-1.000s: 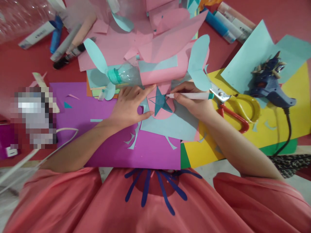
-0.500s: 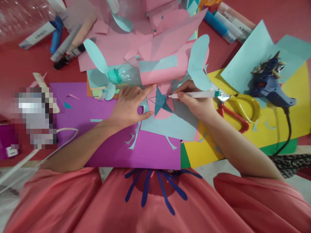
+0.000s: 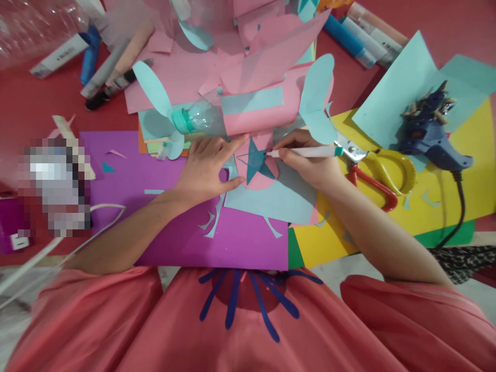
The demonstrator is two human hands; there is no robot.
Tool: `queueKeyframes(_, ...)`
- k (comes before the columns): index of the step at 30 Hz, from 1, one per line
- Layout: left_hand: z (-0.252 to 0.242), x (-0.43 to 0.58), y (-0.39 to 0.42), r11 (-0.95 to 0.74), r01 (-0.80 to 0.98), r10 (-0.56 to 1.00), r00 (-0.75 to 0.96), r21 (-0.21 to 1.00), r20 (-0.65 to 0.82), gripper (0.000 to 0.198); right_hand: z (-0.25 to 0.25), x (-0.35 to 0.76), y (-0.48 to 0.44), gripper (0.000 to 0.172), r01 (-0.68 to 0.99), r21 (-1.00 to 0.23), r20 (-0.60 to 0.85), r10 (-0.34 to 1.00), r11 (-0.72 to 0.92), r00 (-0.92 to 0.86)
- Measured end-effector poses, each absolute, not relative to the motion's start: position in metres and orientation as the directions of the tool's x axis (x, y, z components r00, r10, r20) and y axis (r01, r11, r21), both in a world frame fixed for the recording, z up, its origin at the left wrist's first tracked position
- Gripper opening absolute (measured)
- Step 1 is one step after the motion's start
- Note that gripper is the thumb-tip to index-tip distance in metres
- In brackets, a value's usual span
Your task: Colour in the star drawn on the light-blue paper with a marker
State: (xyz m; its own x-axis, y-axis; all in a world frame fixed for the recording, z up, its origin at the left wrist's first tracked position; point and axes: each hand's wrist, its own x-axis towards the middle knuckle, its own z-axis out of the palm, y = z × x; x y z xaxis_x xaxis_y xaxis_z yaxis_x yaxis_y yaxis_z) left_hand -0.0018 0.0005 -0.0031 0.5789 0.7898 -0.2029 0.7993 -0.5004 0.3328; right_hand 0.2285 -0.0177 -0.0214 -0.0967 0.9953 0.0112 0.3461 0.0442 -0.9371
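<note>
My right hand (image 3: 306, 157) is closed round a white marker (image 3: 318, 152) with a green end, its tip on the right arm of a teal star (image 3: 256, 163). That star is drawn on a pink paper piece (image 3: 265, 182); its left arm is outlined but not coloured. My left hand (image 3: 209, 168) lies open, thumb and index finger spread at the left edge of the pink piece. Beneath both is a light blue sheet (image 3: 279, 204). Just beyond my hands lies a clear plastic bottle (image 3: 207, 118) wrapped in pink paper, with light blue paper wings at both ends.
Red-and-yellow scissors (image 3: 374, 178) and a blue glue gun (image 3: 434, 137) with a cord lie right, on yellow paper (image 3: 473, 191). Purple paper (image 3: 248, 243) spreads in front with scraps. Markers (image 3: 351, 41) lie at the back, a blurred-out object (image 3: 58, 186) and white cable left.
The marker has shifted slightly left and down along the star's right arm, which looks more filled in. My left hand stays in place.
</note>
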Motion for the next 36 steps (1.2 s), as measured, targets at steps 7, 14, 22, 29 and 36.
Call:
queueKeyframes(7,-0.0054,-0.0032,0.0009,-0.518,0.788,0.786,0.592,0.332,-0.178,0.069,-0.0178,0.2283,-0.0174,0.01,0.3,-0.954,-0.021,0.995,0.01,-0.102)
queueKeyframes(14,-0.0067,-0.0037,-0.0001,-0.527,0.788,0.786,0.594,0.318,-0.172,0.069,-0.0226,0.2292,-0.017,0.007,0.301,-0.954,0.003,1.0,0.008,-0.017)
queueKeyframes(22,-0.0058,-0.0028,0.0009,-0.509,0.793,0.788,0.586,0.333,-0.189,0.07,-0.0254,0.2289,-0.0174,0.012,0.308,-0.948,0.058,0.997,0.073,-0.06)
queueKeyframes(29,-0.0043,-0.0019,0.0007,-0.499,0.8,0.787,0.579,0.334,-0.21,0.071,-0.0186,0.2281,-0.0171,0.013,0.277,-0.959,0.03,0.994,0.057,-0.102)
queueKeyframes(36,-0.0032,-0.0013,0.0006,-0.497,0.809,0.788,0.572,0.313,-0.228,0.07,-0.0189,0.2295,-0.0175,0.01,0.281,-0.96,0.001,1.0,-0.004,0.017)
